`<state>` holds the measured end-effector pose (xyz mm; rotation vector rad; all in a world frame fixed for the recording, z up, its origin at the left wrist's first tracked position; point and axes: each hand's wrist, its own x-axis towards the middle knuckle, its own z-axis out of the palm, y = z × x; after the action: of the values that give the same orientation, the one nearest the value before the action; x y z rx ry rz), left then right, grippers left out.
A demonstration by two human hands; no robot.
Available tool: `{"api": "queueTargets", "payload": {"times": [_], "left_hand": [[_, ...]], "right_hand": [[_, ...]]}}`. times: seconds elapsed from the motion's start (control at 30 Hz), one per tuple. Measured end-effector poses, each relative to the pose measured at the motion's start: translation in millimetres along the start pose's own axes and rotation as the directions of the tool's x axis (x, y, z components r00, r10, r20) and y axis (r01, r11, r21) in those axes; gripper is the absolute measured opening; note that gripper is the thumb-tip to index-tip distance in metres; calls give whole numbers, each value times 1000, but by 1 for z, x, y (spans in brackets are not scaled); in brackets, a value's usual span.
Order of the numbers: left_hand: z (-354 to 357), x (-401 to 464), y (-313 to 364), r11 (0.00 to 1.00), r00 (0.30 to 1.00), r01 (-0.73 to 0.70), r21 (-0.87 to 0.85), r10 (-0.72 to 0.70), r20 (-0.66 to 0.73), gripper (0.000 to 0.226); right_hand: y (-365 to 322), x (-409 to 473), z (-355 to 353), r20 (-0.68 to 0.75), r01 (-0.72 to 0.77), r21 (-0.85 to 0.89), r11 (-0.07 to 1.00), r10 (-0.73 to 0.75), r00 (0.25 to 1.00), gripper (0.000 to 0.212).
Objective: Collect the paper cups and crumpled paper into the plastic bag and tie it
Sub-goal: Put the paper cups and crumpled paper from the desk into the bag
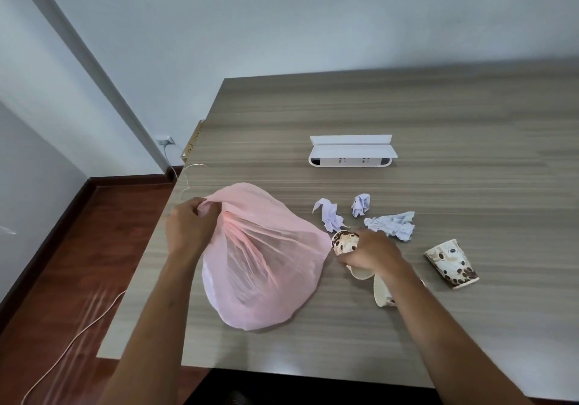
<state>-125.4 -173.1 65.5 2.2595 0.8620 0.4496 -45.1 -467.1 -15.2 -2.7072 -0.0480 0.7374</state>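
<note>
Head view of a wood-grain table [407,107] with a pink plastic bag [266,273] lying flat on it. The left hand [188,226] pinches a gathered fold of the bag's upper left edge between thumb and fingers, so that creases fan out from the pinch down and to the right across the film. The right hand [372,252] is closed around a crushed coffee-bean-print paper cup [344,241], whose patterned end sticks out of the fist toward the bag and touches, or nearly touches, the bag's right edge. Directly beneath this hand and its wrist lie two further flattened paper cups [380,292], partly hidden by the forearm. To the right of the grip, apart from it, another coffee-bean-print paper cup [452,263] lies tipped on its side. Just beyond the right hand's knuckles sit three pieces of crumpled white paper: one at left [329,216], a small one in the middle [361,204] and the largest at right [393,225], close to the fingers. Farther beyond these, well apart from both hands, rests a white power strip [351,152]. A thin pale string [188,179] lies at the table edge just beyond the left hand.
</note>
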Motion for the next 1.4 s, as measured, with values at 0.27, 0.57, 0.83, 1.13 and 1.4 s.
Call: {"api": "queueTargets", "payload": {"times": [0.27, 0.57, 0.83, 1.13, 1.4], "left_hand": [[6, -6, -4, 999, 999, -26, -35, 28, 36, 16], [13, -6, -15, 995, 995, -29, -97, 38, 88, 19], [17, -2, -21, 984, 999, 31, -175, -26, 30, 13], [42, 6, -18, 960, 995, 78, -268, -57, 82, 18], [41, 7, -26, 959, 992, 96, -266, -72, 100, 23]], "right_hand": [[-69, -32, 27, 419, 79, 61, 995, -98, 903, 60], [-129, -34, 71, 220, 230, 476, 849, -368, 904, 46], [-68, 9, 41, -405, 177, 595, 784, 102, 909, 26], [-50, 117, 68, -250, 162, 257, 953, -97, 963, 36], [-44, 139, 81, -188, 50, 163, 985, -18, 982, 22]]}}
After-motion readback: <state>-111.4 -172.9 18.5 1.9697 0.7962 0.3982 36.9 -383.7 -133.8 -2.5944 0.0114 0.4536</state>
